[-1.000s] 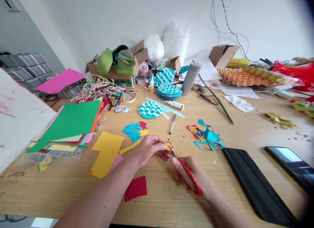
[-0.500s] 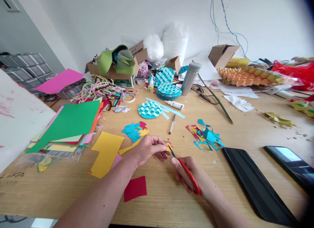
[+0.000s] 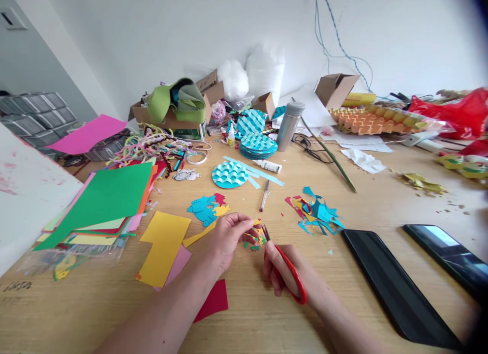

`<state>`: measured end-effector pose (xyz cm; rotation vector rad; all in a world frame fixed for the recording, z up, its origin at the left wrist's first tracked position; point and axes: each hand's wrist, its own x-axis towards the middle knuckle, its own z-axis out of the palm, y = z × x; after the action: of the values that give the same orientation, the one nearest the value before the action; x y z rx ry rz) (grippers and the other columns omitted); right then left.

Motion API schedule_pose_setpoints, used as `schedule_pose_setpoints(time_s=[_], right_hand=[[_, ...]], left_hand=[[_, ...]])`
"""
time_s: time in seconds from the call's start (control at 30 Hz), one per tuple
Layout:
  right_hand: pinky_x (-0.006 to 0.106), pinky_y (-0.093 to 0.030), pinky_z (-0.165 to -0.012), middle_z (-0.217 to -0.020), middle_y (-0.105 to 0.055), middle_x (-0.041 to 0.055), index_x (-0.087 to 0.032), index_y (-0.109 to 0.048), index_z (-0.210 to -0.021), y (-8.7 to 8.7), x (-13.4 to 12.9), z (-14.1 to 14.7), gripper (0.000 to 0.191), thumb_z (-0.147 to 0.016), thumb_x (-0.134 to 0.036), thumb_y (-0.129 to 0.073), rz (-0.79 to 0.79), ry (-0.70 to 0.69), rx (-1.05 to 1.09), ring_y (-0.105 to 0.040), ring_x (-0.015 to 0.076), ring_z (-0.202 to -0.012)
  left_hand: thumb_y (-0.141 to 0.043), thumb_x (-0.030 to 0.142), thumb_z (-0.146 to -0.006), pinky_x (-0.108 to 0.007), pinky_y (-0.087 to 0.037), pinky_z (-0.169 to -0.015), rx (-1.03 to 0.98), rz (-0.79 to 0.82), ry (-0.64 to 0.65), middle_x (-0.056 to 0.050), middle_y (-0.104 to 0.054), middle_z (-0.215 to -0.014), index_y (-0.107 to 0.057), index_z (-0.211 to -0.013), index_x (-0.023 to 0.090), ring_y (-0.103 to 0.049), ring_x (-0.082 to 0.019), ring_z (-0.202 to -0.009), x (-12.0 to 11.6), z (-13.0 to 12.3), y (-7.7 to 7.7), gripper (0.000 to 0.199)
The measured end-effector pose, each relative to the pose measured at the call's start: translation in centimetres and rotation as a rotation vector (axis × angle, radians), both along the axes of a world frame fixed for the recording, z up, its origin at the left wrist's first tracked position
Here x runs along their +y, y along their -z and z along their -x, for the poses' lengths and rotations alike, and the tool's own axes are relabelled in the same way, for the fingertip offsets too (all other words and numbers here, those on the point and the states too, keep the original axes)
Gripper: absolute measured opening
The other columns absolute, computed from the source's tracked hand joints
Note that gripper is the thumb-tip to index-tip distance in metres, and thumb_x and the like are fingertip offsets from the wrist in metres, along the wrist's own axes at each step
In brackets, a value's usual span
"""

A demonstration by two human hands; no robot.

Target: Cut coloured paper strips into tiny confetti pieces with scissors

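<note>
My left hand [image 3: 234,236] pinches a small piece of yellow paper [image 3: 257,222] between thumb and fingertips. My right hand [image 3: 282,268] is closed round the red handles of a pair of scissors [image 3: 293,277], whose dark blade tips point up beside the yellow piece. Small multicoloured paper snippets [image 3: 256,244] lie on the table below the fingertips. Left of my hands are blue paper fish cutouts [image 3: 203,209], a small yellow cutout [image 3: 221,210] and a red one [image 3: 219,199]. A yellow sheet [image 3: 162,249] and a dark red paper piece [image 3: 215,302] lie near my left forearm.
Blue and red paper scraps [image 3: 318,211] lie to the right, near a black phone [image 3: 396,288] and another phone [image 3: 444,257]. A pen [image 3: 264,195] and a scalloped blue disc [image 3: 229,175] are ahead. A grey bottle [image 3: 290,126] stands at the back; stacked coloured paper [image 3: 102,196] lies left.
The scissors' tips have moved slightly away from the yellow piece, and more snippets show under my fingers. The camera view has shifted slightly.
</note>
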<state>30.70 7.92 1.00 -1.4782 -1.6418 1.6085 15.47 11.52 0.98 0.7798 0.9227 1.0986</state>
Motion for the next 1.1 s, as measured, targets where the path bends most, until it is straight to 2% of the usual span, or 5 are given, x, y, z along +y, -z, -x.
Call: schedule_pose_setpoints(time_s=[0.13,0.53,0.73,1.1], right_hand=[[0.020,-0.032,-0.039,-0.039,-0.049,-0.0014,-0.018,-0.050,-0.059,0.2,-0.1,0.5,0.068,-0.081,-0.077,-0.026,-0.002,0.034,0.028,-0.045,0.0089,-0.034],[0.019,-0.030,-0.037,-0.037,-0.050,-0.0007,-0.018,-0.049,-0.057,-0.3,0.0,1.5,0.065,-0.079,-0.077,-0.032,0.024,0.110,0.046,-0.042,0.0082,-0.031],[0.018,-0.029,-0.036,-0.036,-0.050,-0.0012,-0.017,-0.049,-0.056,-0.1,0.0,1.5,0.064,-0.080,-0.075,-0.034,0.036,0.110,0.045,-0.040,0.0073,-0.030],[0.017,-0.027,-0.033,-0.037,-0.048,-0.0021,-0.018,-0.048,-0.055,0.6,0.1,1.6,0.064,-0.079,-0.076,-0.035,0.035,0.124,0.052,-0.041,0.0071,-0.030]], left_hand=[[-0.072,0.029,-0.067,-0.028,-0.050,-0.066,-0.026,0.014,-0.048,-0.004,-0.067,-0.068,-0.062,-0.071,0.013,-0.062,-0.014,-0.063,-0.6,-0.6,0.0,0.019],[-0.071,0.027,-0.067,-0.032,-0.048,-0.073,-0.071,0.087,-0.195,-0.003,-0.068,-0.072,-0.062,-0.069,0.019,-0.063,-0.019,-0.072,-1.7,-2.2,-0.1,0.013],[-0.072,0.026,-0.065,-0.027,-0.047,-0.069,-0.075,0.096,-0.286,-0.002,-0.066,-0.070,-0.060,-0.068,0.017,-0.060,-0.015,-0.069,-2.1,-2.9,0.2,0.015],[-0.071,0.029,-0.066,-0.027,-0.046,-0.071,-0.120,0.044,-0.282,-0.004,-0.067,-0.073,-0.059,-0.067,0.016,-0.062,-0.015,-0.075,-2.5,-3.4,0.5,0.018]])
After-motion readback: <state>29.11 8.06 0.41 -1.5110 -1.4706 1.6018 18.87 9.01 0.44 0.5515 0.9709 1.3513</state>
